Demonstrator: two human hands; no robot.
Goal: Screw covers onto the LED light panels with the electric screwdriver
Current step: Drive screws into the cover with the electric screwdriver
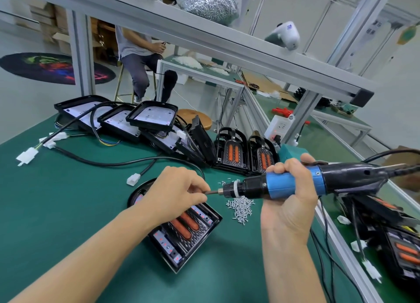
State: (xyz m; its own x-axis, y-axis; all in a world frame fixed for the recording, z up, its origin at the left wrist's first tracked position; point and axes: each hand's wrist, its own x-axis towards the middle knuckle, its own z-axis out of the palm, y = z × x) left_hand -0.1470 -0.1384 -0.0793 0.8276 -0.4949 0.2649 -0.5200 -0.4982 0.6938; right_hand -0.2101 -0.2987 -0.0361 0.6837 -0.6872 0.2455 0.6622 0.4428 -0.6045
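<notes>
A: Your right hand (289, 202) is wrapped around the blue barrel of the electric screwdriver (295, 182), held level above the surface with its bit pointing left. What is the other hand doing?

B: Your left hand (176, 191) pinches at the bit tip (210, 192); probably you are seating a screw there, though the screw itself is too small to make out.

A: And the workpiece?

B: The LED light panel (188, 232), with its cover and two orange strips facing up, lies on the green surface (68, 200) directly beneath your left wrist. A heap of loose screws (242, 208) sits just beside it, to its right.

A: How far along are you?

B: Judging by layout only: two panels with covers (245, 155) stand upright behind the screws, and more lie at the right edge, so they may be finished. A stack of open panels (127, 118) with white boards exposed lies at the rear left, apparently waiting. The task looks partway done, with this panel's screws not all visibly driven.
</notes>
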